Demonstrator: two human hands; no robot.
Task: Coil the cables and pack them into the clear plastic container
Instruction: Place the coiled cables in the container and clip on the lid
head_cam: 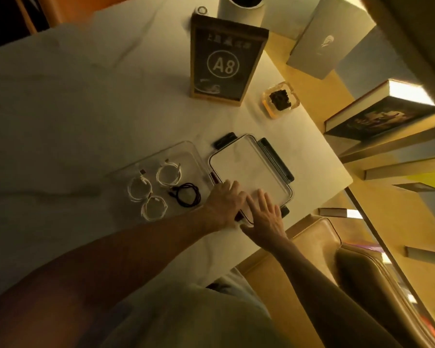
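Both hands, left (224, 204) and right (265, 217), rest flat, fingers relaxed, on the lid (249, 172) beside the container (191, 149) holding four coiled cables (168, 175).

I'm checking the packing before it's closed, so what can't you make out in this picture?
- Head view: the near corner of the lid is covered by the left hand and right hand, so any grip there is hidden.
- Connector types on the coiled cables in the clear container: too small, dim.
- Small text on the A8 sign: blurred.
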